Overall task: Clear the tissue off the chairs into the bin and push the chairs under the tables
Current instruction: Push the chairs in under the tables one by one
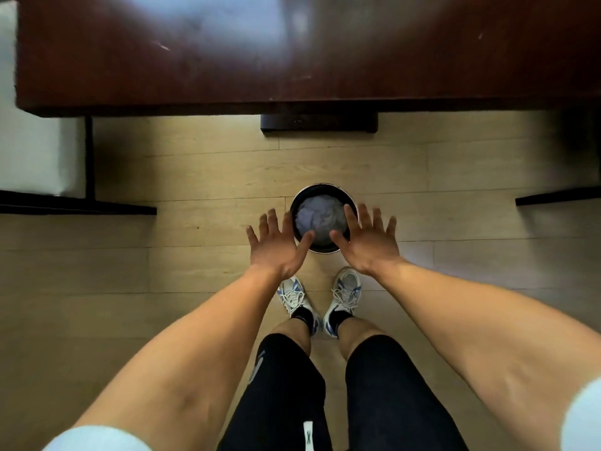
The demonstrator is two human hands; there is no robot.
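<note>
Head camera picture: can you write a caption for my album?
Both open hands, left hand and right hand, hover over the bin with crumpled tissue inside.

Head cam looks steeply down at floor (162, 271); table top blurred, maybe motion.

**Hidden, cropped and blurred**

The desk (292, 60) runs off the top, left and right edges, and its surface is smeared by glare and blur; the marks on it cannot be made out. A dark chair back (318, 122) pokes out from under the desk; the rest of it is hidden. The bin (325, 190) has its near rim partly covered by the thumbs of the left hand (276, 245) and right hand (369, 242). The tissue (320, 219) inside is a blurred lump. A white chair (35, 151) at left is cropped by the edge. Another dark bar (559, 196) at right is also cropped.
</note>
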